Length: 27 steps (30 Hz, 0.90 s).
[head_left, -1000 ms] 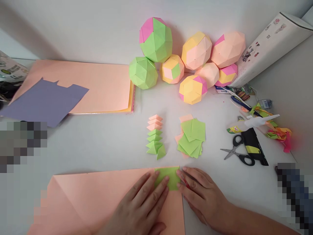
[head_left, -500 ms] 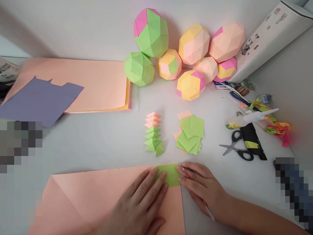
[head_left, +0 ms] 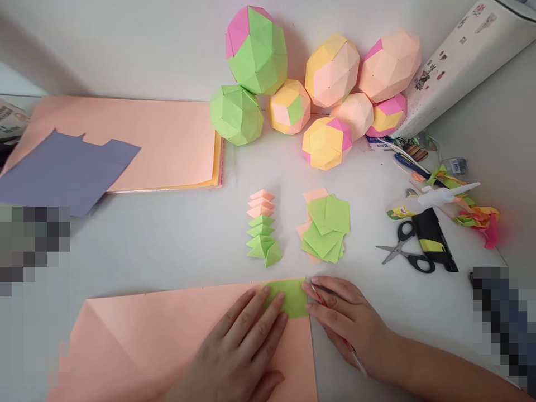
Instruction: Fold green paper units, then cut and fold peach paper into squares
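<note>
A green paper piece (head_left: 295,298) lies at the upper right corner of a large peach paper sheet (head_left: 167,329). My left hand (head_left: 243,346) rests flat over both, fingers stretched, with fingertips on the green piece's left part. At its right edge is my right hand (head_left: 355,318), closed around a slim red-and-clear pen (head_left: 355,357) whose metallic tip shows near the fingertips. The pen slants down to the right under the palm. Just beyond the hands lie a loose pile of green and peach paper squares (head_left: 329,223) and a column of folded paper units (head_left: 262,229).
Several faceted paper balls (head_left: 259,56) stand along the back wall. A stack of coloured paper (head_left: 167,145) with a purple sheet (head_left: 75,173) on it lies at left. Black scissors (head_left: 404,245), a glue bottle (head_left: 439,198) and paper scraps (head_left: 477,215) are on the right.
Both hands, the pen and the green piece keep their places. The whole view has shifted very slightly, so things at the back appear a little higher.
</note>
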Each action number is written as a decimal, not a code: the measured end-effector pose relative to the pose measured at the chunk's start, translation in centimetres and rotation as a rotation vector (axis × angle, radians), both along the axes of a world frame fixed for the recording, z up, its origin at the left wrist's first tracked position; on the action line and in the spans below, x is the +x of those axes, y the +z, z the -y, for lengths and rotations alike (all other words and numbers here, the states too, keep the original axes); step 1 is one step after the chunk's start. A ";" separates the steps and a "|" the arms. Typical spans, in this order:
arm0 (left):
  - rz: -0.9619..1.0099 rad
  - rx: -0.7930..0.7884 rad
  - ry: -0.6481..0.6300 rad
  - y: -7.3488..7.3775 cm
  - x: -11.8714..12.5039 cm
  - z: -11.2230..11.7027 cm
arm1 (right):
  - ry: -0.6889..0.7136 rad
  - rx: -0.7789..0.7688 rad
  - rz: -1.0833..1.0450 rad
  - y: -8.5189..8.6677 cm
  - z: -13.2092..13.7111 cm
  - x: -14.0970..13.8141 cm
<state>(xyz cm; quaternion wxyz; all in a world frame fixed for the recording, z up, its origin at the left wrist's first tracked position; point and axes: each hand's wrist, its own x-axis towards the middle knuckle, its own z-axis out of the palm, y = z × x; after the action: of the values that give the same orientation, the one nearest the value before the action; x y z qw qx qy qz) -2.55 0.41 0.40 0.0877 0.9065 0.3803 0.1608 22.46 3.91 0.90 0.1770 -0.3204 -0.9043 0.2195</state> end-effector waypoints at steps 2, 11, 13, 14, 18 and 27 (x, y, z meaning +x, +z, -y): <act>-0.008 0.026 -0.015 -0.2 -0.1 0.0 | -0.003 0.001 0.007 0.0 0.0 0.0; -0.060 0.055 -0.034 -0.5 -0.2 -0.1 | 0.001 -0.011 0.011 -0.2 0.0 0.0; -0.090 0.034 -0.053 -0.2 -0.2 -0.1 | -0.002 -0.006 -0.004 -0.2 0.0 0.1; -0.104 0.020 -0.066 0.0 -0.3 -0.1 | -0.010 -0.014 -0.011 -0.2 0.0 0.1; -0.134 -0.027 -0.107 0.8 -0.5 -0.1 | -0.071 -0.087 -0.097 1.3 -0.5 -0.5; -0.088 -0.083 -0.117 1.0 -0.6 -0.4 | -0.179 -0.565 -0.273 3.3 -4.1 -7.7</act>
<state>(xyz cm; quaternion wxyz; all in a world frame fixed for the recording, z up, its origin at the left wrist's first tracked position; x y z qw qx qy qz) -3.10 0.77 1.36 0.1177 0.9290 0.3366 0.0994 14.75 8.00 4.21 0.2191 -0.4027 -0.7438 0.4864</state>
